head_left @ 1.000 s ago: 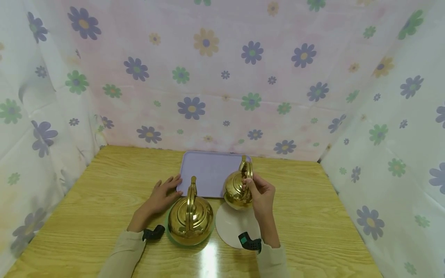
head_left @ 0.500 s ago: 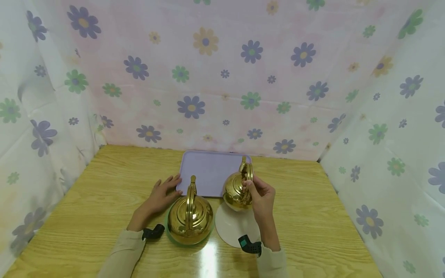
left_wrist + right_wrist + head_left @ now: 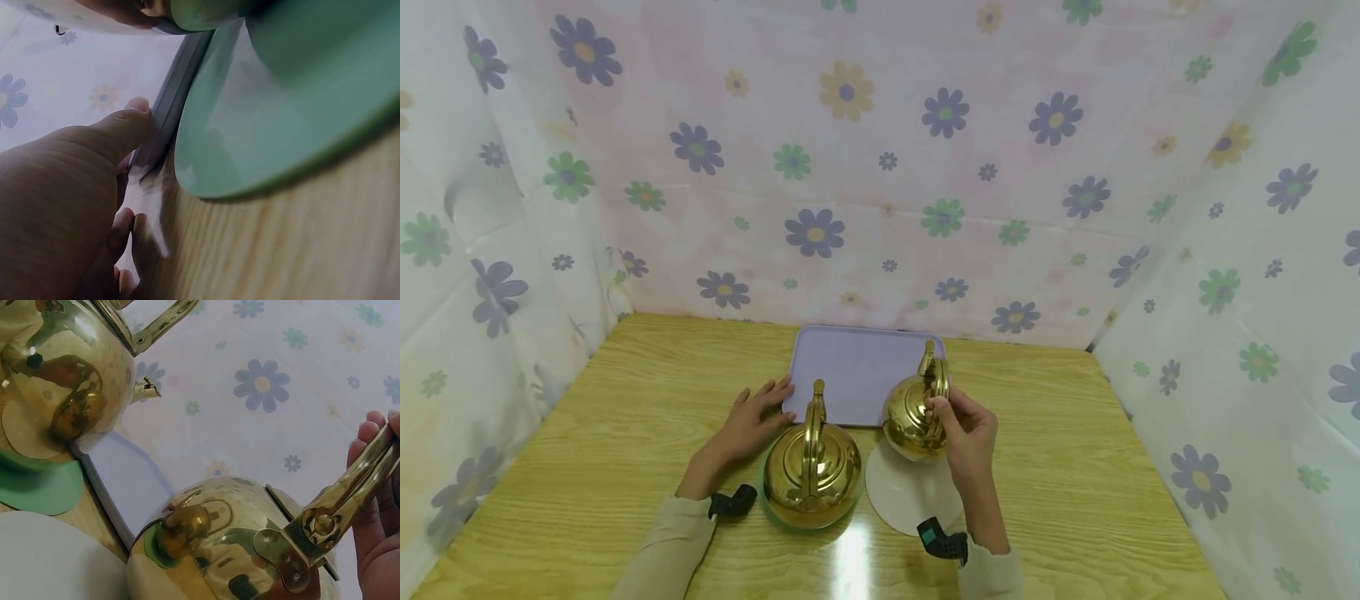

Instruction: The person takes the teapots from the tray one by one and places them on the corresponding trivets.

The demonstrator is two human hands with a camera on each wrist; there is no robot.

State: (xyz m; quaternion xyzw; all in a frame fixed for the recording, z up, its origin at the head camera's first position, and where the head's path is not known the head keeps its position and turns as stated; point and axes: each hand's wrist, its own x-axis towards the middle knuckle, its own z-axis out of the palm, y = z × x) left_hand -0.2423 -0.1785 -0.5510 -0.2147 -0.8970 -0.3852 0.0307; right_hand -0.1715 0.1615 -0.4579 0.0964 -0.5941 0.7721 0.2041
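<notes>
My right hand (image 3: 972,433) grips the handle of the smaller gold kettle (image 3: 904,421) and holds it tilted over the white plate (image 3: 898,496) and the near right corner of the lilac tray (image 3: 842,371). In the right wrist view, curled fingers (image 3: 369,447) show at the handle, above the kettle's shiny body (image 3: 219,544). My left hand (image 3: 745,429) lies with fingers extended at the tray's left corner, the thumb (image 3: 128,125) against the tray's edge. Beside it, a larger gold kettle (image 3: 786,492) stands upright on a green plate (image 3: 250,150).
The wooden table (image 3: 1075,467) runs back to a flower-print curtain (image 3: 880,192), which also hangs on both sides. The larger kettle's spout (image 3: 147,390) points toward the back curtain. The tray lies behind both plates.
The smaller kettle and my right hand have come slightly nearer to me, and its tilt has shifted a little. My left hand, the larger kettle and the tray stay in place.
</notes>
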